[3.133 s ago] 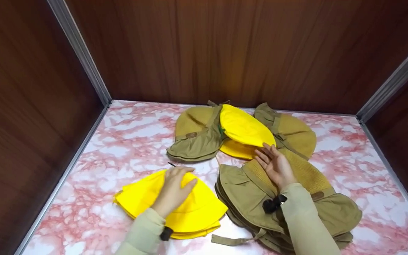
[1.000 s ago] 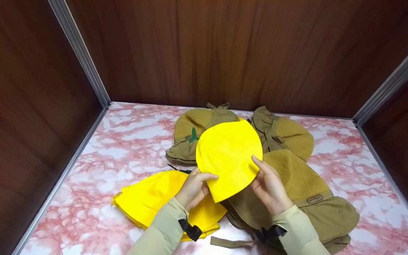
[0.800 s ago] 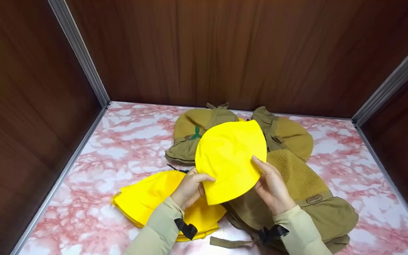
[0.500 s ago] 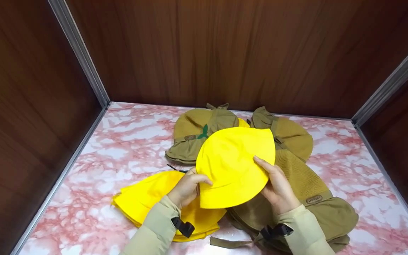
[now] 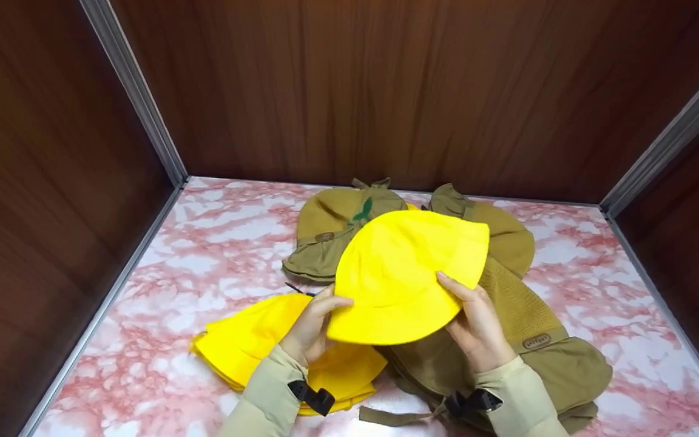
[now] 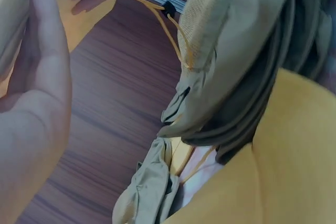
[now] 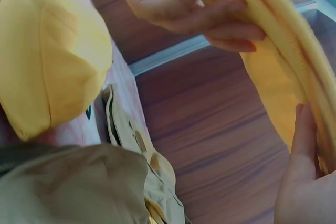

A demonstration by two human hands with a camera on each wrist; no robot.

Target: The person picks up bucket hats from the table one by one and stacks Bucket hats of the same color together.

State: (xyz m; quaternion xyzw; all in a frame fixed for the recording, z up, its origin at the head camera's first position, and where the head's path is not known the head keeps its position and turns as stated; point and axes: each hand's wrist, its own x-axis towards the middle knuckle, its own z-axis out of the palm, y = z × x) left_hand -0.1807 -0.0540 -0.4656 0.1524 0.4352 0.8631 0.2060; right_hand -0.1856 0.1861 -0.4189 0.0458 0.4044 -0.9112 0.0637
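A yellow bucket hat (image 5: 410, 267) with a green sprout (image 5: 364, 209) on its crown is held up between both hands. My left hand (image 5: 313, 325) grips the brim at its left end, thumb on the near face. My right hand (image 5: 477, 321) pinches the brim on the right, thumb in front and fingers behind. In the right wrist view the fingers of both hands reach behind the folded hat (image 7: 273, 82). Below my left hand lies a stack of yellow hats (image 5: 246, 340). Under my right forearm sits a stack of khaki hats (image 5: 568, 370) with an oval brown patch.
Two more khaki hats lie at the back, one left (image 5: 325, 212) and one right (image 5: 513, 237), with a bit of yellow between them. A khaki strap (image 5: 392, 417) sticks out at the front. Dark wood-grain panels (image 5: 374, 91) wall in the pink marbled table (image 5: 161, 303).
My right hand first touched the yellow hat lying at the back; both hands then lifted it forward. Over the last second the hat has turned clockwise, its sprout swinging up and right.
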